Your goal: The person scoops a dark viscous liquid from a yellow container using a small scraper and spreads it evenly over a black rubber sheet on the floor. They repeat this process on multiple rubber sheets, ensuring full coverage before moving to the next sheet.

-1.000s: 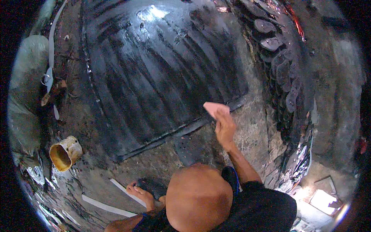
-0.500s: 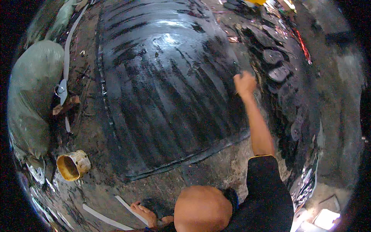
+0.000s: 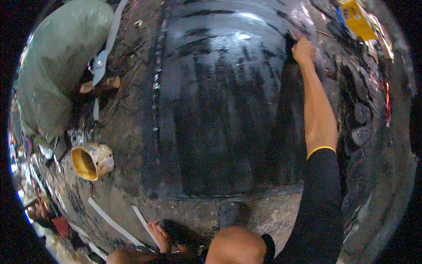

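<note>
A large black sheet (image 3: 220,145) lies in front of me, with a wet, streaky shine over its far half. My right arm is stretched out along the sheet's right edge. My right hand (image 3: 304,50) is closed round what looks like a small brush (image 3: 292,35), mostly hidden in the fingers, with its tip near the sheet. Low in the view, my left hand (image 3: 160,235) rests by a dark shoe, beside a pale strip (image 3: 143,220). Its fingers are slightly apart and loosely bent, and I see nothing in them.
A stained, whitish pot (image 3: 99,160) lies tilted on the ground left of the sheet. Beyond it are a bulging green sack (image 3: 57,57), a brick piece (image 3: 101,84) and a long grey strip (image 3: 115,26). At the far right sits a yellow box (image 3: 358,20) among dark scraps.
My right hand has moved farther away along the sheet's right edge, and the arm reaches out more. The view has shifted and turned. My left hand stays low beside the pale strip.
</note>
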The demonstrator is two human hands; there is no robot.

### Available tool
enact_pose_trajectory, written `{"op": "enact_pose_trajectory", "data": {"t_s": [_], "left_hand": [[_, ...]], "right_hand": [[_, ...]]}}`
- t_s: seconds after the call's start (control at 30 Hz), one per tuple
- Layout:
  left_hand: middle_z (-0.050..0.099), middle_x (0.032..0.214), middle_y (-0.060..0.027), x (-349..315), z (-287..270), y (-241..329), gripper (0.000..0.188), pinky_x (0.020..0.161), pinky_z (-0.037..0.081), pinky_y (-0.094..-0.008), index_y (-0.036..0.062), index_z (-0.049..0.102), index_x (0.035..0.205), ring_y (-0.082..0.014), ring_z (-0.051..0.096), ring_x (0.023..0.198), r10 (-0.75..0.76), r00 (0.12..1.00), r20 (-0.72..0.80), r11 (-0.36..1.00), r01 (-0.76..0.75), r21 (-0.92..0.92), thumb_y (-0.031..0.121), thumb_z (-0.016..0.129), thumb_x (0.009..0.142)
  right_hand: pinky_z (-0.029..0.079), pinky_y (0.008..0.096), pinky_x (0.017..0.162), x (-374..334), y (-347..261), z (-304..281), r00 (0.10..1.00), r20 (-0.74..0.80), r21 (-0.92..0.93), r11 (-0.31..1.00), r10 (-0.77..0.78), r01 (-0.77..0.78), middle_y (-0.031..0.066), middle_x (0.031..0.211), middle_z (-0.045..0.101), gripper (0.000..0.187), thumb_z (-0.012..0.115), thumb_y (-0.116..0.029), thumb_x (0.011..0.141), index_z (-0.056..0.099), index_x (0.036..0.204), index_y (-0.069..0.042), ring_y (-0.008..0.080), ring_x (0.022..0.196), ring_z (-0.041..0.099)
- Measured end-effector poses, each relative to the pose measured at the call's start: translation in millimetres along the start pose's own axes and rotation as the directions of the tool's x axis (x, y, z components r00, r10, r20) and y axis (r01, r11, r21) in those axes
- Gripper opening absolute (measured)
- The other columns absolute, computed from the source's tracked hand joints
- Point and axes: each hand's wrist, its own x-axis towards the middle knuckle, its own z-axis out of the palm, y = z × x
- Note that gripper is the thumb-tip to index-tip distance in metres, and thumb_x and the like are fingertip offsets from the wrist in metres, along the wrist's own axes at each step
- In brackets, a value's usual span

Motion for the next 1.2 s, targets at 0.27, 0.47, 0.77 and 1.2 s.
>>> {"op": "enact_pose_trajectory", "data": {"t_s": [0.27, 0.47, 0.77, 1.2], "left_hand": [[0.050, 0.124, -0.0234, 3.2, -11.5, 54.1, 0.025, 0.109, 0.037, -0.0507, 0.0020, 0.060, 0.117, -0.0409, 0.048, 0.122, 0.038, 0.999, 0.003, 0.993, -0.038, 0.114, 0.020, 0.047, 0.106], [0.049, 0.120, -0.0212, -0.7, -7.9, 48.4, 0.026, 0.107, 0.037, -0.0502, 0.0011, 0.063, 0.113, -0.0385, 0.048, 0.119, 0.131, 0.987, -0.091, 0.991, -0.127, 0.049, 0.020, 0.048, 0.105], [0.050, 0.119, -0.0198, 4.0, 8.2, 33.1, 0.022, 0.105, 0.040, -0.0502, 0.0016, 0.068, 0.110, -0.0379, 0.048, 0.119, 0.096, 0.985, -0.145, 0.988, -0.111, -0.104, 0.015, 0.053, 0.100], [0.050, 0.118, -0.0196, 1.9, -4.6, 36.5, 0.025, 0.100, 0.042, -0.0500, 0.0016, 0.068, 0.108, -0.0376, 0.050, 0.114, 0.080, 0.989, -0.122, 0.993, -0.090, -0.082, 0.021, 0.056, 0.100]], "right_hand": [[0.059, 0.0557, 0.081, -251.8, -148.9, -82.2, 0.890, -0.005, 0.328, 0.840, -0.456, 0.432, 0.0200, 0.099, 0.078, 0.025, 0.077, -0.026, 0.087, 0.077, 0.108, -0.011, 0.0446, 0.090, 0.074], [0.060, 0.0505, 0.082, -437.6, -195.4, -131.2, 0.689, -0.010, 0.633, 0.529, -0.724, 0.565, 0.0116, 0.102, 0.079, 0.030, 0.070, -0.013, 0.086, 0.077, 0.114, -0.018, 0.0357, 0.092, 0.075], [0.059, 0.0501, 0.093, -176.7, -369.7, -85.3, 0.765, -0.427, 0.434, 0.634, -0.482, 0.641, 0.0143, 0.117, 0.078, 0.041, 0.063, -0.016, 0.092, 0.075, 0.131, -0.025, 0.0404, 0.105, 0.074], [0.060, 0.0546, 0.086, -257.1, -364.0, -92.7, 0.641, 0.075, 0.243, 0.637, -0.764, 0.731, 0.0215, 0.104, 0.077, 0.039, 0.062, -0.008, 0.088, 0.080, 0.120, -0.021, 0.0431, 0.098, 0.074]]}}
